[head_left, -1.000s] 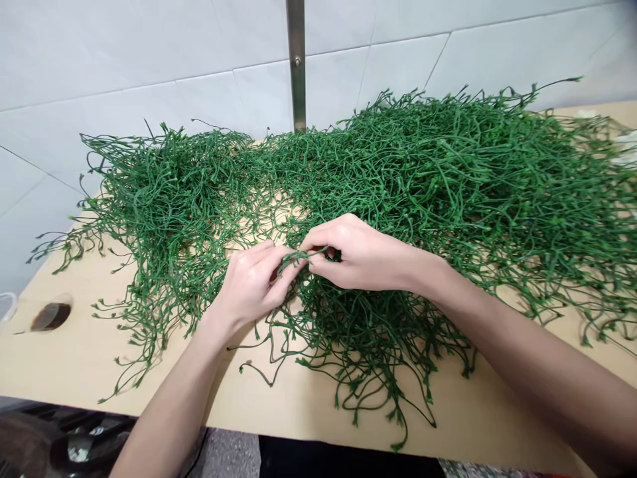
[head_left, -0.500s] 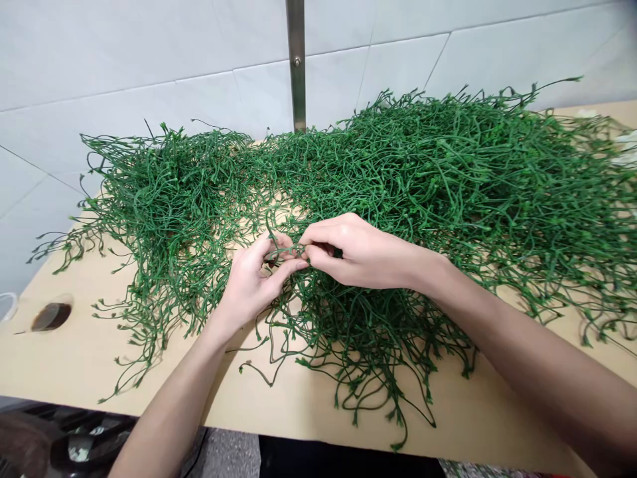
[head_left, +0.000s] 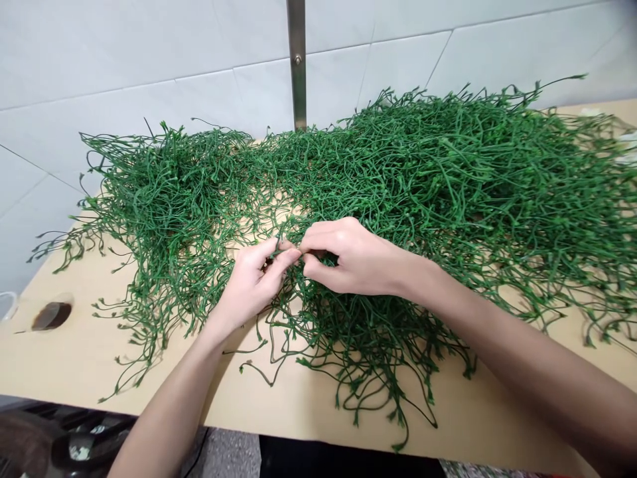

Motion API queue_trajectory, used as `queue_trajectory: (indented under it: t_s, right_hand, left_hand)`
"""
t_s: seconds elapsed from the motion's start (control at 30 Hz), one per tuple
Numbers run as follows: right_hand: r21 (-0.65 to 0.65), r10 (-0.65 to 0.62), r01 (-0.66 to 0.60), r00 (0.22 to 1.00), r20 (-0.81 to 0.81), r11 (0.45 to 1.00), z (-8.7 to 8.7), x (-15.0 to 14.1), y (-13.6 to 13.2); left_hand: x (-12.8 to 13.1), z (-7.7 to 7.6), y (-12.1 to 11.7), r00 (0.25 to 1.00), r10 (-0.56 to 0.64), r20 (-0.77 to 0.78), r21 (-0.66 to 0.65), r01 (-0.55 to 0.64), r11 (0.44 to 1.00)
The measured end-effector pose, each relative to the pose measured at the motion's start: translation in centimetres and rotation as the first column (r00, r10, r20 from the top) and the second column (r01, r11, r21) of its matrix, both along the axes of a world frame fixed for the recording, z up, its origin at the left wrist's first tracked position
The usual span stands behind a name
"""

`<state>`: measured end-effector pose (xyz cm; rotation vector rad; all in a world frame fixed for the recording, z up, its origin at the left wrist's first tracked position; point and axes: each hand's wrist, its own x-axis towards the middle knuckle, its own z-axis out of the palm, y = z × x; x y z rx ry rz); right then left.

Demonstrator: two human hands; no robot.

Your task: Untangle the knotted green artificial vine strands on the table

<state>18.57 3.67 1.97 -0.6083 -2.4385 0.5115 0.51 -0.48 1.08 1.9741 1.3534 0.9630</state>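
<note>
A large heap of thin green plastic plant stems covers most of the tan table. Both my hands meet over a bunch of these stems near the front middle. My left hand pinches a green stem between thumb and fingers. My right hand is curled closed on the same stem, its fingertips touching those of my left hand. The stem's part inside the fingers is hidden.
A round hole opens in the table at the far left. A metal post rises against the white tiled wall behind the heap. Dark objects lie below the table's front edge at the left.
My left hand's fingers shifted along the stem and pinched closer to my right fingertips. My right hand dipped slightly. The heap stayed in place.
</note>
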Motion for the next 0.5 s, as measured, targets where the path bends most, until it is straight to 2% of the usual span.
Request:
queue_trajectory:
  t_s: [0.13,0.2,0.37,0.5]
  right_hand:
    - [0.072,-0.017,0.027,0.991,-0.136,0.997,-0.92,-0.35,-0.09]
    - [0.073,-0.008,0.021,0.985,-0.170,0.997,-1.02,-0.29,-0.05]
    - [0.000,-0.112,0.113,0.987,-0.111,0.994,-0.33,-0.02,-0.08]
    - [-0.061,-0.174,0.168,0.980,-0.096,0.984,-0.32,-0.22,-0.02]
  left_hand:
    - [-0.25,-0.10,0.30,0.984,-0.072,0.161,-0.056,0.082,0.995]
    - [-0.48,-0.27,0.50,0.965,-0.066,0.253,-0.090,0.092,0.992]
    - [-0.74,-0.67,0.83,0.933,0.060,0.355,-0.184,0.006,0.983]
    - [-0.70,-0.70,0.75,0.926,0.049,0.373,-0.199,0.028,0.980]
